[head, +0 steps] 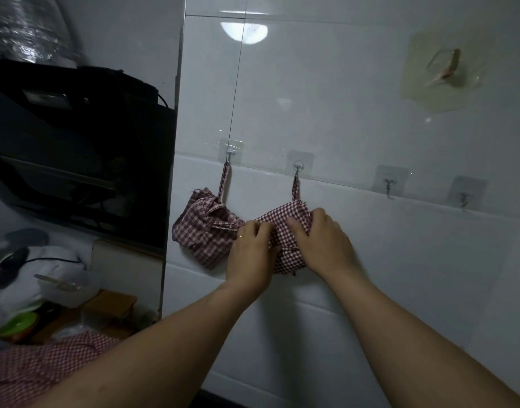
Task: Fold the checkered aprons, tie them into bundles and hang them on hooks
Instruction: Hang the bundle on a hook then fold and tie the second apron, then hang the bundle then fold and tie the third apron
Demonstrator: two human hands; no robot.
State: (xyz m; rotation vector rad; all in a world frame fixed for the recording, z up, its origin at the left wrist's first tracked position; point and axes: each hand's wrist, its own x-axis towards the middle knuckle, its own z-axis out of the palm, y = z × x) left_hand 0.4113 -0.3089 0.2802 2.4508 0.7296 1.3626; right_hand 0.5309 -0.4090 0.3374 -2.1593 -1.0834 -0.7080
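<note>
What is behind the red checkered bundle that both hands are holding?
White wall tile lies behind the red checkered cloth bundle, whose strap hangs from a clear stick-on hook. The left hand and right hand cover its sides; the tile directly behind is hidden.

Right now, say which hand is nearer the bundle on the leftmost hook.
Left. Left hand sits beside the leftmost bundle; right hand grips the second bundle, farther right.

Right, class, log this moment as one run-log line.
stage: hanging | first bundle: on first hook | second bundle: strap on second hook | left hand: grips second bundle | right hand: grips second bundle
</note>
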